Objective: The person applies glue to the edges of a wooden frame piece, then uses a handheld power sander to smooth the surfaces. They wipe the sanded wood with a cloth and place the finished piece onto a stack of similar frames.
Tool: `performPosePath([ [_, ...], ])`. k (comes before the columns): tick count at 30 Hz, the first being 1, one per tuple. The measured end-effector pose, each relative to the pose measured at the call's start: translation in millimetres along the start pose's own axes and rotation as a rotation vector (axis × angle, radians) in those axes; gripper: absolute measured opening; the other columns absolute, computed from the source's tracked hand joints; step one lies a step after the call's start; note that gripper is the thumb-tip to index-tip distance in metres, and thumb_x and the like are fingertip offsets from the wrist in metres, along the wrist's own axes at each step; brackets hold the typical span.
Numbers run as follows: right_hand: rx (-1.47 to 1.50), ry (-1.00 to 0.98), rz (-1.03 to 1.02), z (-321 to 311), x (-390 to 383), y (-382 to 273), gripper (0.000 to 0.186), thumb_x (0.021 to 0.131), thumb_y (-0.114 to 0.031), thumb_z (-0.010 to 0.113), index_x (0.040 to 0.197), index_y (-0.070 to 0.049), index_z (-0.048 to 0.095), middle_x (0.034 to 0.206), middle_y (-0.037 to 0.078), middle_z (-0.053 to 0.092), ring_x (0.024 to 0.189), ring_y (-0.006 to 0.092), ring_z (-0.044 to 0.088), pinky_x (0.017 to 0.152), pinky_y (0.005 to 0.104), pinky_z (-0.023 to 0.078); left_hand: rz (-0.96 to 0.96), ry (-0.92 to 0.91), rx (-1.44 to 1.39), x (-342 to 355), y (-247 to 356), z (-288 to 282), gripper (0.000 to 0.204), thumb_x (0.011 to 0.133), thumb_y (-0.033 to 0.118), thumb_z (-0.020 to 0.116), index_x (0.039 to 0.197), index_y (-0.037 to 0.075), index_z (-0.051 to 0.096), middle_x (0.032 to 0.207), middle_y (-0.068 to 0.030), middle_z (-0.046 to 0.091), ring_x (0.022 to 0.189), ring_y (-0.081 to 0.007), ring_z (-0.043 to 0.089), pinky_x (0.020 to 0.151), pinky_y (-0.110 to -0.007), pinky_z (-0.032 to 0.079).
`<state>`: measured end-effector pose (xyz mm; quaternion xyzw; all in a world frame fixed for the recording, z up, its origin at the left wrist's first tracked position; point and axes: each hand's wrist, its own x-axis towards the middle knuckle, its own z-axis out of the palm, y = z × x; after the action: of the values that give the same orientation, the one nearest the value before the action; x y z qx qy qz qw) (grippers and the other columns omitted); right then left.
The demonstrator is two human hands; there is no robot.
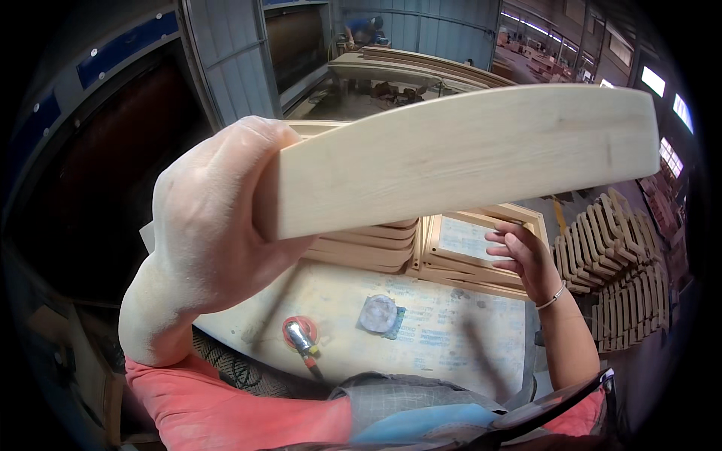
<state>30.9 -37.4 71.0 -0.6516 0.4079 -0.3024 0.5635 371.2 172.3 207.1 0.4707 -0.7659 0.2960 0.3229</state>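
Note:
My left hand (214, 203), coated in pale dust, is wrapped round the left end of a pale wooden board (466, 154). The board is raised close before me, its upper edge curved and its broad face toward me. My right hand (526, 259) has its fingers apart and holds nothing. It is below the board's right part, over a stack of wooden frames (481, 274) on the worktable (451, 338). More curved wooden pieces (368, 252) are stacked to the left of those frames, partly hidden by the board.
A small air sander (302, 336) with a red disc and a round grey pad (379, 313) lie on the table near me. Bent wooden parts (613, 263) are piled at the right. Beyond stands another table (353, 68) with long boards, and a person (365, 31) behind it.

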Motion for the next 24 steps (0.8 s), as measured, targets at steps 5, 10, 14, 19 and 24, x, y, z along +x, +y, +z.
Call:
performPosePath([
  [5,0.212,0.058,0.306,-28,-35,69,0.040,0.098,-0.030,0.058,0.126,-0.003,0.054,0.116,0.013,0.064,0.099,0.0207,0.065,0.082,0.0337,0.055,-0.063,-0.101,0.254,15,-20,26,0.049,0.064,0.014,0.089,0.102,0.005,0.059,0.087,-0.0103,0.065,0.074,-0.0233,0.067,0.063,-0.030,0.054],
  [10,0.292,0.288,0.432,-74,-92,153,0.038,0.095,-0.032,0.061,0.117,-0.003,0.058,0.101,0.014,0.068,0.082,0.0219,0.069,0.069,0.0332,0.060,-0.052,-0.190,0.358,28,-56,87,0.042,0.066,0.013,0.085,0.098,0.008,0.058,0.084,-0.0082,0.063,0.075,-0.0239,0.066,0.062,-0.032,0.053],
  [14,0.424,0.351,0.515,-78,-133,216,0.034,0.097,-0.031,0.056,0.115,-0.001,0.058,0.099,0.018,0.069,0.079,0.0241,0.071,0.064,0.0345,0.062,0.154,-0.105,0.452,-9,-102,163,0.021,0.073,0.012,0.067,0.089,0.009,0.053,0.079,-0.0048,0.055,0.074,-0.0231,0.061,0.062,-0.032,0.050],
  [19,0.510,0.473,0.664,-80,-185,239,0.030,0.099,-0.033,0.054,0.110,-0.005,0.057,0.090,0.015,0.069,0.072,0.0207,0.070,0.060,0.0322,0.061,-0.066,-0.338,0.165,-88,-127,246,0.060,0.072,0.035,0.080,0.124,0.016,0.056,0.110,-0.0089,0.057,0.103,-0.0304,0.057,0.089,-0.042,0.046],
  [24,0.504,0.569,0.712,-76,-213,256,0.031,0.099,-0.031,0.055,0.110,-0.002,0.056,0.089,0.015,0.069,0.070,0.0211,0.070,0.058,0.0326,0.061,-0.244,-0.417,0.118,-91,-128,266,0.059,0.073,0.041,0.077,0.121,0.012,0.057,0.106,-0.0087,0.061,0.099,-0.0304,0.058,0.089,-0.042,0.045],
])
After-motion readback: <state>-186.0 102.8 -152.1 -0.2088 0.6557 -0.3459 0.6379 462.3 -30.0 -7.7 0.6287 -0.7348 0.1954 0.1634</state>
